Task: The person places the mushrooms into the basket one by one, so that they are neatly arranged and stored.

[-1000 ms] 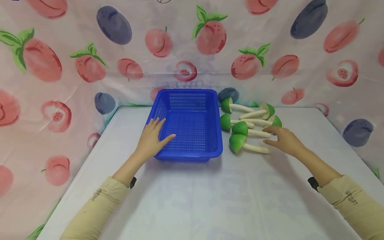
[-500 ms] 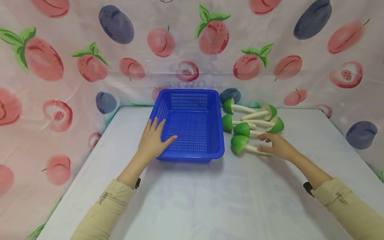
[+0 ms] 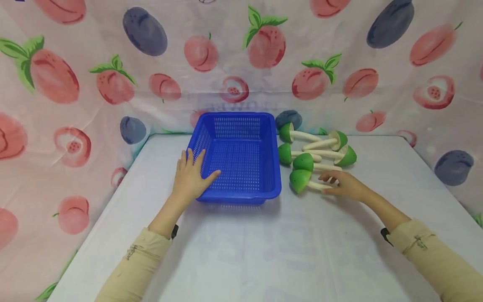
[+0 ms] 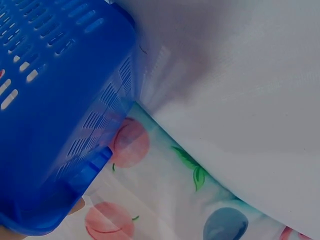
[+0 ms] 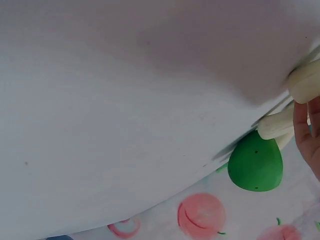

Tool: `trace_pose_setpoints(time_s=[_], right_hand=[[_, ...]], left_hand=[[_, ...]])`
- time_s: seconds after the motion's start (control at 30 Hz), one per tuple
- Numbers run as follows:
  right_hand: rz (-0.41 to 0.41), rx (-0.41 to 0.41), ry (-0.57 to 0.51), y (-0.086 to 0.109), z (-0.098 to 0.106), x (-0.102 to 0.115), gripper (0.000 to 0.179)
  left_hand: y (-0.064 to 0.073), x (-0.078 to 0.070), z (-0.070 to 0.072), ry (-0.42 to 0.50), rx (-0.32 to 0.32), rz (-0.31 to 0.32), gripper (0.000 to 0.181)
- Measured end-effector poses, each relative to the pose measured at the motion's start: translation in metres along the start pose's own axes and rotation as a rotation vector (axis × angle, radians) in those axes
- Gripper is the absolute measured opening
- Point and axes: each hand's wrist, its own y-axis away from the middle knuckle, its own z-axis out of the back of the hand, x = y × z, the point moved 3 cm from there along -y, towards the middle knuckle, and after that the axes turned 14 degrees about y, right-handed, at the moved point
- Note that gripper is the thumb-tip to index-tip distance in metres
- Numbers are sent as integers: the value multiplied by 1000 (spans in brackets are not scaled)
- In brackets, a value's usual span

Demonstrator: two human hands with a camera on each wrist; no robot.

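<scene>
My white counter (image 3: 241, 251) runs back to peach-printed cloth (image 3: 220, 31). My left grip, fingers spread (image 3: 190, 178), rests on the left rim of a blue perforated basket (image 3: 241, 196) near the counter's far edge. To the basket's right lie green-capped mushrooms (image 3: 303, 162). The nearest mushroom (image 3: 306, 181) points its cap toward the left edge, long axis nearly crosswise; my right grip (image 3: 347, 184) is half-curled about its stem, whether holding I cannot tell.

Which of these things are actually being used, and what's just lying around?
In use, it seems:
blue basket, left hand at its left side
six green-capped mushrooms, right hand at the nearest one

Just surroundings:
white table
fruit-print cloth behind
</scene>
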Motion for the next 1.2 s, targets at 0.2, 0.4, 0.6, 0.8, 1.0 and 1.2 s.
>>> trace_pose_setpoints(time_s=[0.2,0.4,0.6,0.8,1.0,1.2], right_hand=[[19,8,23,-6,1,7,27],[-97,75,74,-15,0,21,19],[-147,90,113,-16,-4,20,11],[-152,67,94,-11,-4,22,9],[-136,38,97,-9,-2,25,10],[-74,-29,88,-9,4,31,17]], left_hand=[[-1,1,2,-26,23,20,87],[-1,2,-1,-35,21,21,85],[-4,2,-5,-43,38,18,87],[-4,2,-5,-50,38,13,86],[-4,1,-6,-46,41,2,82],[-2,-1,-1,-52,36,-5,80]])
